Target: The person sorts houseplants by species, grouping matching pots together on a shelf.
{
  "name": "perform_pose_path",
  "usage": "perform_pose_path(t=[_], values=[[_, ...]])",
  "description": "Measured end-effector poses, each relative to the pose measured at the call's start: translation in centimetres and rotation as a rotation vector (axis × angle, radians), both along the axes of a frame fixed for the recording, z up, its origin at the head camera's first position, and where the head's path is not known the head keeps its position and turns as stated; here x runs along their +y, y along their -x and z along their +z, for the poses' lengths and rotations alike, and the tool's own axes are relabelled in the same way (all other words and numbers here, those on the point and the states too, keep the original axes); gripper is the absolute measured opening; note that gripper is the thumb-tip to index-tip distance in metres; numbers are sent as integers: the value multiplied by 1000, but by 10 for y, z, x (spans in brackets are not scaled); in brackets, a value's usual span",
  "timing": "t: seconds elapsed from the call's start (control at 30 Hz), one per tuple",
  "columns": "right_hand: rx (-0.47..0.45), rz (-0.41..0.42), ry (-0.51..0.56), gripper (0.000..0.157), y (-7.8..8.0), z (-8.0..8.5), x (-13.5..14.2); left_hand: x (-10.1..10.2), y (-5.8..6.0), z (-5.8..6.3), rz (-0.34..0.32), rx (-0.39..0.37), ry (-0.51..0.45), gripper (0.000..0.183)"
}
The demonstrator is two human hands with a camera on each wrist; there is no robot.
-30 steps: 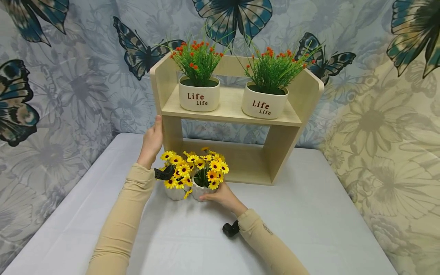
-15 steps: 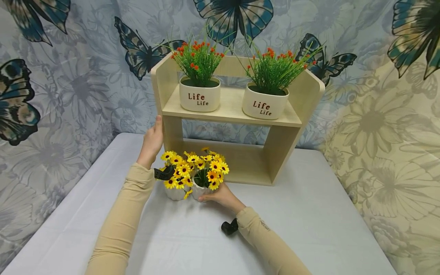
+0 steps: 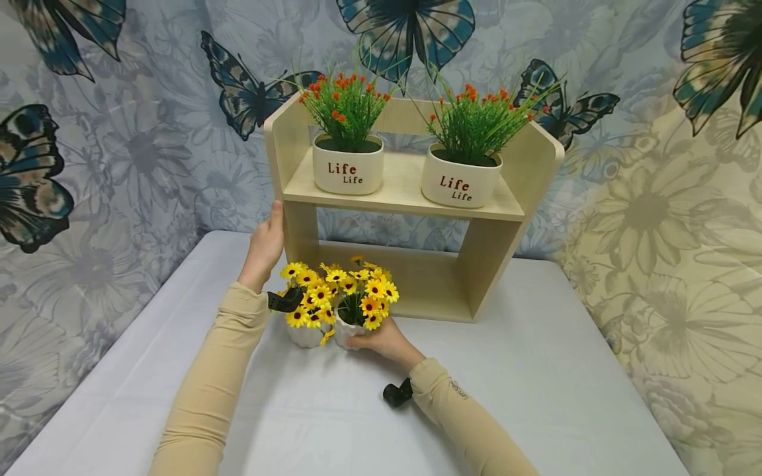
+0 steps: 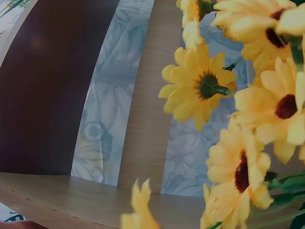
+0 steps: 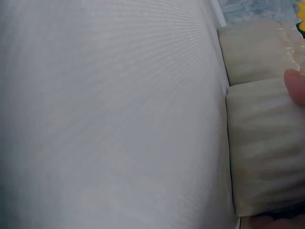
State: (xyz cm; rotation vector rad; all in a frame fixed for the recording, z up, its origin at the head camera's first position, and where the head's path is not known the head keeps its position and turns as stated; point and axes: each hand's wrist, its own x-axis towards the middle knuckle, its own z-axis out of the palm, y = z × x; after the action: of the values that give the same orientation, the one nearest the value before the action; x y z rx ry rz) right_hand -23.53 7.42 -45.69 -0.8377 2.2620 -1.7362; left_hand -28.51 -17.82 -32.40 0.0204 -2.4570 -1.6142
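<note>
Two small white flower pots with yellow daisies stand side by side before the shelf. My right hand point(image 3: 387, 342) grips the right flower pot point(image 3: 344, 332) low on its side; its thumb point(image 5: 296, 86) shows on the ribbed wall in the right wrist view. Touching it there is the left flower pot point(image 5: 250, 55). My left hand point(image 3: 265, 248) rests against the left side panel of the wooden shelf point(image 3: 506, 258), a straight digit pointing up along it; its other fingers are mostly hidden. Yellow daisies point(image 4: 200, 86) hang before the shelf in the left wrist view.
On the upper board stand two white oval pots, a left one point(image 3: 348, 173) and a right one point(image 3: 461, 185), with red-flowered grass. A white cloth point(image 3: 553, 383) covers the table. Behind rises a butterfly-patterned backdrop point(image 3: 143, 132).
The whole head view has shifted slightly. Both hands, the daisy pots and the shelf keep their places relative to one another.
</note>
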Motion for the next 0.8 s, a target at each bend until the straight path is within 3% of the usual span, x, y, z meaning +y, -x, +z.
perform_pose_path(t=[0.47, 0.8], values=[[-4, -28, 2, 72, 0, 1, 2, -2, -2, 1, -28, -16, -5, 91], [-45, -61, 23, 73, 9, 15, 8, -2, -3, 1, -32, -20, -6, 92]])
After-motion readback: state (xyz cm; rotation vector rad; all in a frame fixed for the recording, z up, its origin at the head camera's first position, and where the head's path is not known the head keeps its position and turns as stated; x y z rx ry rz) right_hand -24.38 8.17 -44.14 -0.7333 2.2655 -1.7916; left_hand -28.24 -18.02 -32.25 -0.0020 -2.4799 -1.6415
